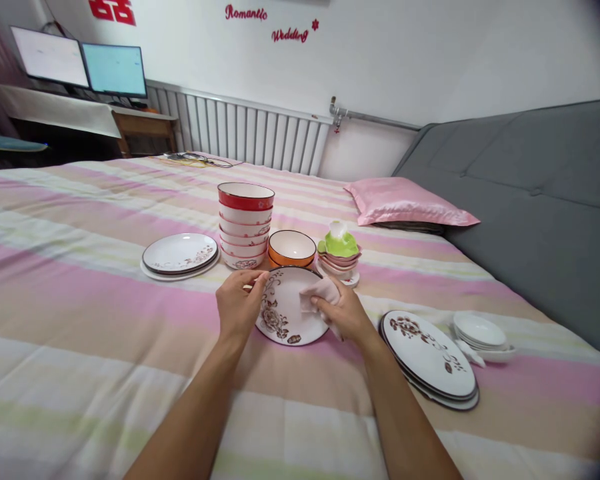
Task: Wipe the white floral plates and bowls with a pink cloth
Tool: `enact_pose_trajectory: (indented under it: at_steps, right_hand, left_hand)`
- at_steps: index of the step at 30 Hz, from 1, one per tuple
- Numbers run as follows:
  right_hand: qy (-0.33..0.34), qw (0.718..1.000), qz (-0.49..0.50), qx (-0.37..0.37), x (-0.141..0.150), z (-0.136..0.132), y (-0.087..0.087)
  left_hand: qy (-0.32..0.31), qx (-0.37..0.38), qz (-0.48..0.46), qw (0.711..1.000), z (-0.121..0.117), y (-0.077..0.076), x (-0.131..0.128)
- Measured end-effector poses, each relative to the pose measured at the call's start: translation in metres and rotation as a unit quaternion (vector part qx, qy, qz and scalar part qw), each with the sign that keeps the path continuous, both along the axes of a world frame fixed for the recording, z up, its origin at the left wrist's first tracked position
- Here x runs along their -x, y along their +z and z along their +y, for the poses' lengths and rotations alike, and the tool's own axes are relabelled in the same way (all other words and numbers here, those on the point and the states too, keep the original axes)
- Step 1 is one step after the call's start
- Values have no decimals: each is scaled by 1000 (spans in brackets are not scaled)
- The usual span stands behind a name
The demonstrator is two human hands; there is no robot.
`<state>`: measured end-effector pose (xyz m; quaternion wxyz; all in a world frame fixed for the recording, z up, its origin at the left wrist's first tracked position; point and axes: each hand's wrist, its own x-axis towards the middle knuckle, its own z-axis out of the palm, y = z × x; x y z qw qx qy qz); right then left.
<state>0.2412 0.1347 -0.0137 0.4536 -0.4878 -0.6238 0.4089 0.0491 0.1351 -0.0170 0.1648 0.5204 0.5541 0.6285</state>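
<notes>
A white plate with a brown flower pattern and dark rim [293, 313] is held tilted over the bed, facing me. My left hand [239, 300] pinches its left edge between thumb and fingers. On the plate's right side, my right hand [344, 312] grips a pale pink cloth [323, 291] that lies against the plate's face. Just behind the plate stand orange bowls [293, 248] and a tall stack of white and red bowls [246, 227]. Small leaf-shaped dishes [339, 248], the top one green, are piled behind my right hand.
Flowered plates are stacked at left [180, 253] and more at right [427, 353], beside small white dishes [480, 331]. A pink pillow [410, 201] lies near the grey headboard [530, 193]. Cables [200, 160] rest on the striped bedspread's [105, 313] far edge.
</notes>
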Motion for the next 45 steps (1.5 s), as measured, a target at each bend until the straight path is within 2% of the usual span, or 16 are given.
enact_pose_trajectory:
  at_steps: [7,11,14,18,22,25,27,29,32,35,39,45]
  right_hand:
    - [-16,1000,-17,-6,1,7,-20]
    - [-10,999,-9,40,4,6,-26]
    - [-13,998,7,53,7,6,-28]
    - [-24,1000,13,14,3,5,-19]
    - [-110,985,-88,-100,-11,-4,8]
    - [-180,938,-232,-182,-20,-15,28]
    - [-172,912,-294,-227,-22,-21,35]
    - [-124,903,-321,-259,-19,-23,36]
    - [-62,904,-315,-281,-11,-23,33]
    - [-34,909,-297,-289,-5,-23,31]
    - [-18,914,-280,-291,-2,-24,32]
    - [-23,937,-237,-256,-5,-19,28]
  left_hand:
    - [57,70,42,995,5,-3,12]
    - [72,126,79,986,6,-2,17]
    - [71,151,95,981,6,-1,17]
    - [58,117,53,990,7,-2,14]
    - [-23,83,-28,996,7,-4,9]
    - [-127,102,-25,986,6,-4,5]
    - [-172,128,36,976,4,-2,2]
    - [-185,136,107,967,1,0,0]
    - [-207,81,136,965,-2,3,-1]
    - [-231,-17,115,966,-5,6,-1]
    - [-230,-118,131,957,-5,8,-1]
    - [-198,-144,146,958,-3,7,0]
